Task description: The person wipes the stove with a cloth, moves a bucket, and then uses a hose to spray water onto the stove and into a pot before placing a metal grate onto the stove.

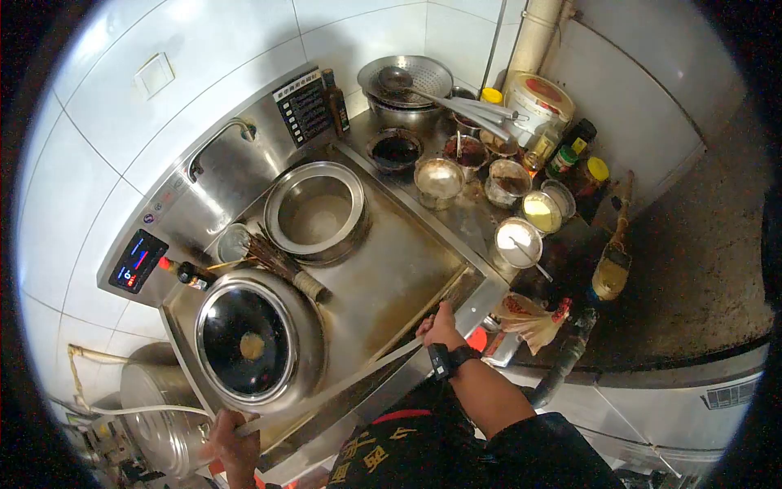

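Note:
My right hand, below a wrist with a black band, has its fingers closed at the front edge of the steel stove top; what they hold, if anything, is hidden. At the lower left, my left hand is closed by the near end of a long pale metal strip, slightly blurred. That strip runs between my two hands along the front of the stove. Just beyond my left hand sits a wok in a round steel ring. Farther back stands a steel pot with cloudy liquid.
A bamboo brush and a sauce bottle lie between wok and pot. Bowls of seasoning, a colander with ladles and several bottles crowd the right counter. A faucet juts from the back panel. A large steel pot stands lower left.

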The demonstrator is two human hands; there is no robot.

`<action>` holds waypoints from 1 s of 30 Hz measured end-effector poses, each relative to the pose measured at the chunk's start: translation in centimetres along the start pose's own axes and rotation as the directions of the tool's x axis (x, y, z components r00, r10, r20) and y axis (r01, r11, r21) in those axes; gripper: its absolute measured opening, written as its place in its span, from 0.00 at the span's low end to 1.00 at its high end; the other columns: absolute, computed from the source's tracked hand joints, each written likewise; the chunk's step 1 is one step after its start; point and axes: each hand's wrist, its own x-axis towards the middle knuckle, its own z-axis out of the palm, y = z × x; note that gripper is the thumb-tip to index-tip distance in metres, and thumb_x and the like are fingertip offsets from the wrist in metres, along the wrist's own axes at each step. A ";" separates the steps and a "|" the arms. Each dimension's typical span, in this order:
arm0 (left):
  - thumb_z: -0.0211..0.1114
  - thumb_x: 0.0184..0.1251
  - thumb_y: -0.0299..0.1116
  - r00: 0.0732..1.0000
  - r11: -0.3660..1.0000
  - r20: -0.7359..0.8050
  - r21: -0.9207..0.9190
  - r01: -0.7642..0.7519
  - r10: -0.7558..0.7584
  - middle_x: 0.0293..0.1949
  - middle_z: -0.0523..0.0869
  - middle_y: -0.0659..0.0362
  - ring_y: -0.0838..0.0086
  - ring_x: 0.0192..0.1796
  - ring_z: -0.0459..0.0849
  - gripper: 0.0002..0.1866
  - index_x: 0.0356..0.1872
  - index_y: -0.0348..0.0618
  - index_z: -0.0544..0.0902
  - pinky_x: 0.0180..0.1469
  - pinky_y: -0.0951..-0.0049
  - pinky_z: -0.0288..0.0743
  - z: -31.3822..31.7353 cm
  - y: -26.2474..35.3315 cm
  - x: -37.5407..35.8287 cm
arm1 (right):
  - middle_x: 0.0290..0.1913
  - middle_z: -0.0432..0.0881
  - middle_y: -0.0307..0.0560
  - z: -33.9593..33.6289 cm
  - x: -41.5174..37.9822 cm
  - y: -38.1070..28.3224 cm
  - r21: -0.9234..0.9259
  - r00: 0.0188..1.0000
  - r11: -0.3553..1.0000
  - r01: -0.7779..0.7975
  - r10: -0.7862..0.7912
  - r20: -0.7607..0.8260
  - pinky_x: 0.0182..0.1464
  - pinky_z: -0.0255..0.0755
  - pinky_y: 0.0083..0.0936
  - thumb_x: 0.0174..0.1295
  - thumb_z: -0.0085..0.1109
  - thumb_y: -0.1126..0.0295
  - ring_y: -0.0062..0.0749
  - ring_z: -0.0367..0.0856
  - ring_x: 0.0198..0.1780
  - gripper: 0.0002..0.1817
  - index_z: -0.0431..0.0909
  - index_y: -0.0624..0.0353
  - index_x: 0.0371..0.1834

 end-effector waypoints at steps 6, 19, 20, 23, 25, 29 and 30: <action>0.74 0.46 0.26 0.995 0.998 0.086 0.009 0.056 -0.056 0.19 0.72 0.54 0.58 0.23 0.74 0.18 0.21 0.42 0.68 0.27 0.62 0.65 0.4 -0.3 -0.1 | 0.12 0.55 0.36 0.6 -2.1 -0.6 -0.038 0.999 0.999 0.019 -0.018 0.027 0.18 0.57 0.34 0.63 0.49 0.36 0.29 0.53 0.11 0.30 0.59 0.50 0.20; 0.73 0.46 0.22 0.991 0.995 0.131 -0.102 -0.013 0.027 0.21 0.71 0.53 0.58 0.24 0.72 0.17 0.23 0.39 0.68 0.27 0.63 0.64 1.1 -0.9 -0.5 | 0.14 0.55 0.33 0.1 -1.9 -1.8 -0.047 0.999 0.998 0.045 -0.043 0.028 0.18 0.52 0.23 0.56 0.57 0.47 0.22 0.52 0.13 0.23 0.59 0.49 0.19; 0.73 0.46 0.22 0.991 0.994 0.134 -0.113 -0.006 0.021 0.21 0.71 0.54 0.59 0.25 0.71 0.17 0.24 0.39 0.68 0.27 0.64 0.64 1.2 -1.1 -0.6 | 0.14 0.55 0.33 0.3 -2.0 -1.9 -0.047 0.998 0.997 0.066 -0.066 0.004 0.17 0.52 0.23 0.55 0.57 0.47 0.22 0.52 0.13 0.23 0.59 0.49 0.19; 0.72 0.46 0.21 0.987 0.998 0.160 -0.062 0.002 0.008 0.22 0.71 0.54 0.60 0.25 0.71 0.16 0.25 0.38 0.69 0.28 0.64 0.64 1.2 -0.9 -0.6 | 0.14 0.54 0.33 0.2 -2.6 -2.3 -0.072 1.000 0.997 -0.004 0.005 0.027 0.17 0.52 0.23 0.55 0.57 0.48 0.22 0.51 0.13 0.22 0.59 0.48 0.19; 0.72 0.46 0.21 0.983 0.996 0.183 -0.081 0.026 -0.010 0.22 0.72 0.54 0.60 0.25 0.72 0.16 0.26 0.38 0.69 0.28 0.65 0.65 0.9 -0.3 -0.3 | 0.14 0.54 0.33 0.1 -3.1 -2.4 -0.095 0.999 0.995 0.005 0.000 0.047 0.17 0.52 0.23 0.55 0.57 0.48 0.22 0.51 0.12 0.22 0.59 0.48 0.19; 0.72 0.47 0.21 0.981 0.992 0.190 -0.118 0.044 -0.020 0.22 0.72 0.54 0.60 0.25 0.72 0.15 0.27 0.38 0.70 0.28 0.65 0.65 0.8 0.1 0.0 | 0.14 0.55 0.32 -0.1 -2.4 -2.5 -0.125 0.997 0.992 -0.001 0.010 0.071 0.17 0.51 0.22 0.55 0.56 0.48 0.22 0.51 0.12 0.22 0.59 0.48 0.19; 0.72 0.47 0.21 0.982 0.993 0.191 -0.114 0.041 -0.019 0.22 0.73 0.54 0.60 0.25 0.72 0.15 0.27 0.38 0.70 0.28 0.65 0.65 0.8 0.1 0.0 | 0.14 0.55 0.32 -0.2 -2.3 -2.5 -0.125 0.997 0.992 -0.008 0.017 0.070 0.17 0.52 0.23 0.55 0.57 0.47 0.22 0.51 0.12 0.22 0.59 0.48 0.19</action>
